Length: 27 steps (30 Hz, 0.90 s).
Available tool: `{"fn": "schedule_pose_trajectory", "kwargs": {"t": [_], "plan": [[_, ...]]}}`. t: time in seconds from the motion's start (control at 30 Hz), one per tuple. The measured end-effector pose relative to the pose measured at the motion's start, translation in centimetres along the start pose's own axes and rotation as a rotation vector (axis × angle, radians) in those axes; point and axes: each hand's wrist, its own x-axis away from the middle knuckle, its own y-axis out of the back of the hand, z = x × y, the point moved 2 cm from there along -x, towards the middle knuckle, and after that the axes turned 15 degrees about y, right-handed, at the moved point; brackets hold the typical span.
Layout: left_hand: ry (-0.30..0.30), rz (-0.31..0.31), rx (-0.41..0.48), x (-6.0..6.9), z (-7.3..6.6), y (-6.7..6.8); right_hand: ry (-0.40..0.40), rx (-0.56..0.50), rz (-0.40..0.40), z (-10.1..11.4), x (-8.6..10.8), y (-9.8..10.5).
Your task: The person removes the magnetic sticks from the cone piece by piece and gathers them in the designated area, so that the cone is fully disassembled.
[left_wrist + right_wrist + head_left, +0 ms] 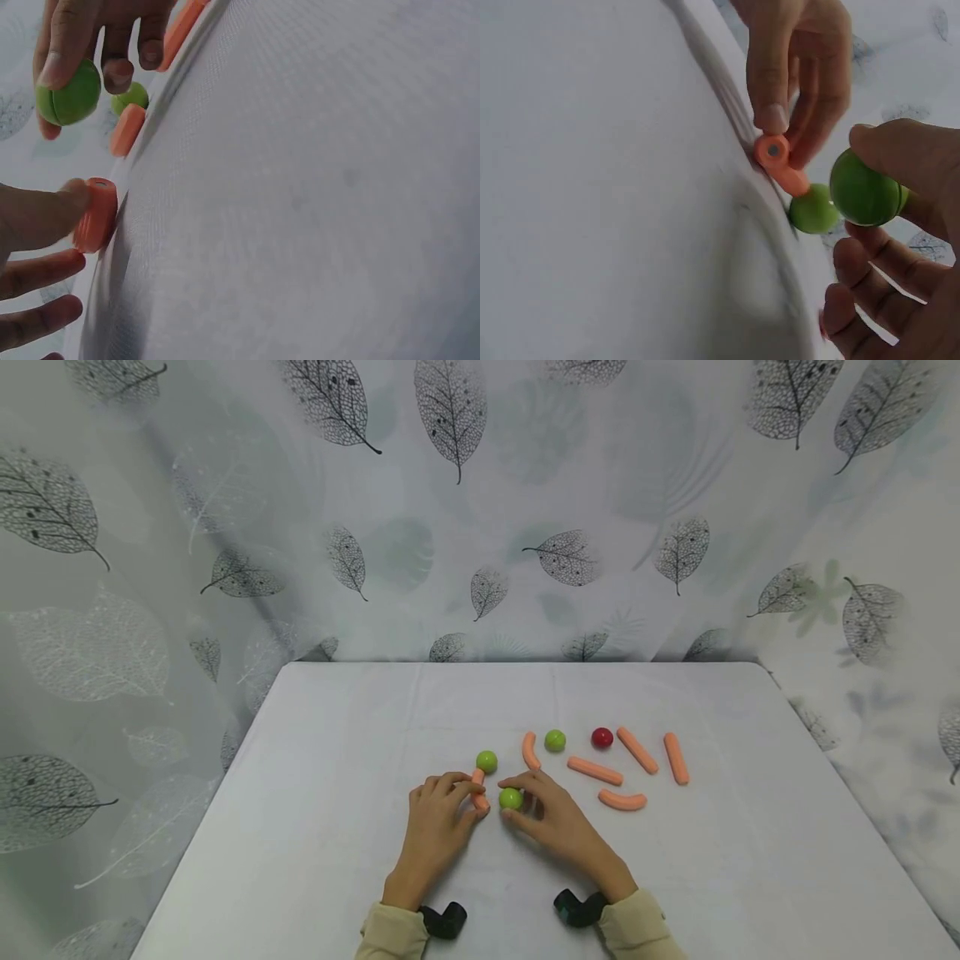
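Note:
My left hand (435, 822) pinches a curved orange stick (481, 802) low over the white table. A small grey disc shows in the stick's near end in the right wrist view. At its far end is a green ball (487, 762); whether they touch I cannot tell. Just to the right, my right hand (561, 822) holds another green ball (511, 799) between thumb and fingers. In the right wrist view this green ball (864, 191) appears raised off the table, with a thin seam line across it.
Behind the right hand lie a curved orange stick (529, 750), a green ball (555, 741) and a red ball (602, 738). Further right are straight orange sticks (595, 771) and another curved one (622, 800). A leaf-patterned curtain (480, 527) hangs beyond the white table (315, 827).

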Motion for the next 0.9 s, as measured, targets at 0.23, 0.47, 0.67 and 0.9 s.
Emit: {"fn": "schedule_pose_trajectory", "kwargs": {"t": [0.23, 0.47, 0.67, 0.9], "plan": [[0.018, -0.013, -0.016, 0.0, -0.2, 0.1, 0.071, 0.091, -0.116, -0.5, -0.4, 2.6], [0.036, -0.030, -0.027, -0.1, -0.1, 0.2, 0.138, 0.220, -0.240, -1.8, -0.9, 5.3], [0.079, -0.011, -0.041, -0.1, -0.2, 0.2, 0.111, 0.346, -0.257, -2.9, -1.3, 7.5], [0.141, 0.027, -0.058, -0.1, 0.1, -0.2, 0.035, 0.412, -0.239, -4.4, -1.7, 8.9]]}}
